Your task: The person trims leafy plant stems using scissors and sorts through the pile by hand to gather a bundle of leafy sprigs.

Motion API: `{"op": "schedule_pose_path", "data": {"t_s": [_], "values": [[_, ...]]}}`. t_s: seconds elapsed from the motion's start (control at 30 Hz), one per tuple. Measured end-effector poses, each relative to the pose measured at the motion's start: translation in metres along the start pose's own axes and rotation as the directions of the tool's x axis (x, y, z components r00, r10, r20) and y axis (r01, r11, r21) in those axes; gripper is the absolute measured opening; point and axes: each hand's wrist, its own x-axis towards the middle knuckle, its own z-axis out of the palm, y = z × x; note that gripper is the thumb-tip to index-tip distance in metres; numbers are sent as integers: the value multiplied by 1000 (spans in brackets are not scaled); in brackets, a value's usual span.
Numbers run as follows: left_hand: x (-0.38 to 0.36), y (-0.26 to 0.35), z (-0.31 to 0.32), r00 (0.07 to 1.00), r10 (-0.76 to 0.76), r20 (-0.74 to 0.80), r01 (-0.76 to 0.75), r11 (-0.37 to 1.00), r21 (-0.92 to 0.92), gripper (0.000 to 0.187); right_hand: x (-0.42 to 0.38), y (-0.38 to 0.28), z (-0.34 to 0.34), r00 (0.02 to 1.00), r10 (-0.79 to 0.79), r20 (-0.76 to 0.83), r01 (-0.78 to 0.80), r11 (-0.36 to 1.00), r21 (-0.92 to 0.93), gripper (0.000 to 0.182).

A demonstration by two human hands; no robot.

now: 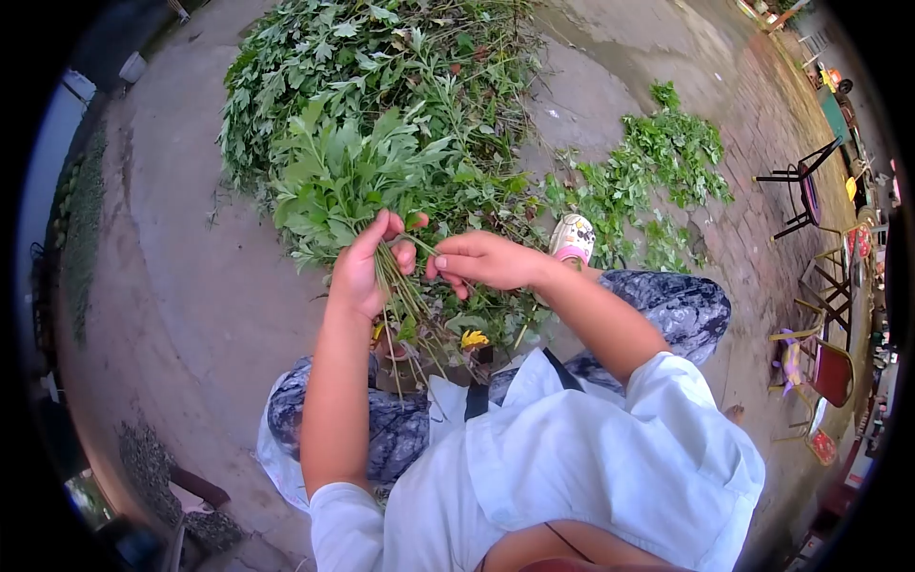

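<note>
My left hand (pixel 358 271) is closed around a bunch of leafy green stems (pixel 343 181). The leaves fan out above my fingers, and the thin bare stalks hang down towards my lap. To its right, my right hand (pixel 486 259) has thumb and fingers pinched on a thin green stem that runs across to the bunch. Just beyond both hands rises a big heap of cut leafy plants (pixel 457 124), with jagged leaves and some brown stalks. A yellow flower (pixel 474 339) shows below my hands, near my lap.
Loose green leaves (pixel 658 176) lie spread on the concrete to the right of the heap. My shoe (pixel 573 238) stands beside them. Several chairs (pixel 805 191) line the right side on brick paving. A white bucket (pixel 132 67) sits at the far left.
</note>
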Motion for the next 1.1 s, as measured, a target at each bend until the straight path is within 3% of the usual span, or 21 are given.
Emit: {"op": "schedule_pose_path", "data": {"t_s": [0.03, 0.07, 0.1, 0.13, 0.2, 0.23, 0.27, 0.33, 0.37, 0.4, 0.43, 0.47, 0.53, 0.63, 0.7, 0.73, 0.93, 1.07, 1.1], "values": [[-1, 1, 11, 985, 80, -152, -73, 996, 52, 26, 3, 2, 2, 1000, -8, 7, 8, 1000, -7, 30], [-3, 2, 16, 941, 162, -296, -134, 985, 112, 30, 6, 4, 4, 984, 1, -179, 5, 999, 36, 28], [-1, -1, 10, 931, 197, -307, -176, 980, 94, 35, 7, 4, 6, 933, 20, -360, 10, 997, 80, 26], [0, -4, 6, 931, 200, -307, -179, 979, 94, 35, 10, 3, 8, 933, 18, -359, 11, 997, 78, 26], [0, -9, 1, 916, 227, -332, -172, 967, 187, 32, 17, 2, 16, 767, -242, -594, 23, 936, -351, 22], [-1, -11, 2, 937, 168, -307, -119, 978, 172, 30, 20, 1, 21, 726, -378, -574, 84, 878, -471, 21], [0, -14, 1, 936, 164, -312, -114, 978, 172, 30, 23, 2, 24, 728, -373, -575, 84, 881, -466, 21], [2, -22, -6, 943, 154, -294, -46, 938, 344, 30, 25, 5, 27, 809, -486, -332, 147, 713, -686, 20], [2, -20, -10, 958, 156, -242, -71, 942, 327, 29, 23, -7, 23, 859, -433, -272, 136, 706, -696, 22], [0, -20, -12, 959, 139, -249, -53, 946, 321, 29, 14, -23, 20, 952, -153, -266, 31, 910, -415, 34], [-1, -15, -9, 953, 164, -255, -94, 959, 268, 29, 10, -21, 10, 977, -13, -213, -41, 968, -249, 42], [0, -9, -7, 946, 195, -259, -140, 966, 216, 28, 7, -20, -1, 985, 110, -135, -123, 989, -86, 51], [0, 4, -15, 947, 179, -266, -146, 979, 139, 29, 3, -10, -17, 961, 248, -121, -250, 968, 3, 67], [-5, 19, -29, 941, 230, -248, -208, 972, 113, 27, -9, 2, -36, 958, 272, -94, -267, 962, 63, 69], [-9, 23, -40, 921, 263, -286, -253, 965, 74, 26, -19, -1, -40, 951, 305, 56, -310, 938, 155, 69], [-11, 24, -45, 923, 259, -286, -248, 966, 75, 26, -21, 1, -39, 951, 306, 54, -311, 937, 160, 69], [-19, 27, -57, 926, 255, -277, -270, 963, -18, 23, -24, 14, -31, 968, 247, -46, -245, 969, 41, 68], [-29, 31, -60, 928, 248, -280, -258, 966, 0, 21, -27, 17, -32, 976, 214, -49, -202, 963, 177, 62], [-33, 33, -64, 936, 238, -261, -246, 969, 3, 20, -28, 23, -38, 959, 222, -176, -195, 968, 158, 53]]}}
